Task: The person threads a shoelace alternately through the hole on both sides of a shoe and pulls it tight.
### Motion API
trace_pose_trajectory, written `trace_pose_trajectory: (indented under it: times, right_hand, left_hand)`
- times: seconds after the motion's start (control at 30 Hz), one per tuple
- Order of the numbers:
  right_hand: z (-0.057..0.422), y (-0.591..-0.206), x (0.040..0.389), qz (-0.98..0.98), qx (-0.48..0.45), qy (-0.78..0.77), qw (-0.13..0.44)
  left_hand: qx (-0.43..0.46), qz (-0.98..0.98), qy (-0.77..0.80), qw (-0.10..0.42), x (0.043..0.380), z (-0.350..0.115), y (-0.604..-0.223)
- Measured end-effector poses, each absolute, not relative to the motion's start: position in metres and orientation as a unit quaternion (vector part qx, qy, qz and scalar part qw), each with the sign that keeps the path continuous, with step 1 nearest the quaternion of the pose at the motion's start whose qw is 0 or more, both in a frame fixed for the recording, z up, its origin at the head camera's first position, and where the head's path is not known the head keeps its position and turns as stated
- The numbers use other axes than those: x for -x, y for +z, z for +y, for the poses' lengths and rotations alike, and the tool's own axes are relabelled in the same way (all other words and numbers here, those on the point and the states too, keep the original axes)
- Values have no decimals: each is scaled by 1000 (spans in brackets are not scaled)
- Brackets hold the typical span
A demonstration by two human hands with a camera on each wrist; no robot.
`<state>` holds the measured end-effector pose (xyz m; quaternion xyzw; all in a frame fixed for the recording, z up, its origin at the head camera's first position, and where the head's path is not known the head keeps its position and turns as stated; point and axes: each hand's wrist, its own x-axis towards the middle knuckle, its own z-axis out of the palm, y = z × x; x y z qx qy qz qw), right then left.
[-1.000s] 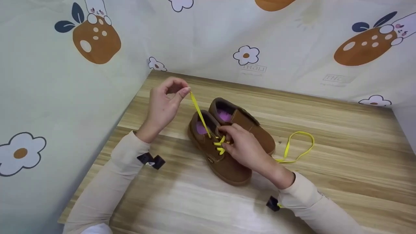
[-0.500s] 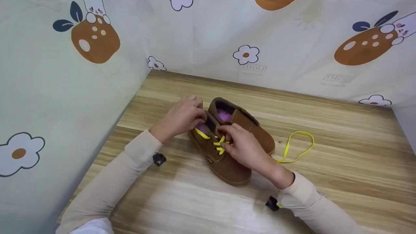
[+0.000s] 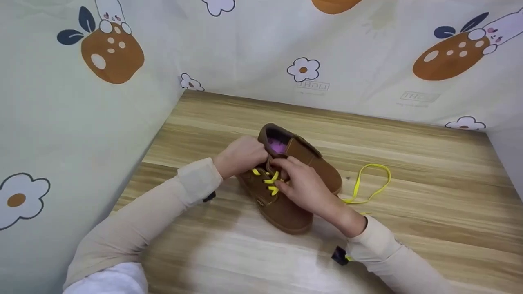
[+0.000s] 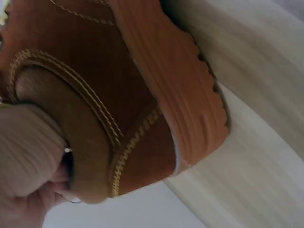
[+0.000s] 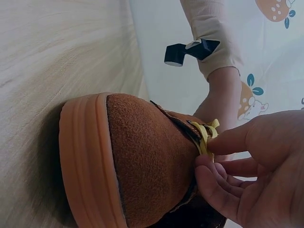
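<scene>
A brown low-top shoe stands on the table, toe toward me and to the right, with a yellow shoelace crossed through its lower eyelets. My left hand is curled at the shoe's opening. Its fingertips are hidden inside, where the free lace end runs; the left wrist view shows this hand against the padded collar. With thumb and fingers, my right hand pinches the shoe at the tongue and far eyelet flap. In the right wrist view, those fingers press right beside the lace crossings.
Right behind the laced shoe stands a second brown shoe, its tongue folded forward. A loose loop of yellow lace lies on the wooden table to the right. Printed cloth borders the table at the back and left.
My left hand has come down and right from its raised spot, taking the lace end into the shoe's opening. The right hand has kept its hold on the shoe.
</scene>
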<state>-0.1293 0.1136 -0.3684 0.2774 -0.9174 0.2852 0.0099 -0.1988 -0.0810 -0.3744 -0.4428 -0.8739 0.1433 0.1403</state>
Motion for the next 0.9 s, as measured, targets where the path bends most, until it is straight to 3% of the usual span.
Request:
trace_pose_trajectory:
  times: [0.4, 0.67, 0.9]
  right_hand:
    - [110, -370, 129, -917, -271, 292, 8]
    - [110, -373, 130, -917, -271, 293, 1]
    - [112, -371, 130, -917, -270, 295, 9]
  left_hand:
    - [485, -849, 163, 130, 204, -86, -378]
    - [475, -873, 88, 71, 202, -90, -372]
    - [490, -863, 74, 99, 204, -90, -377]
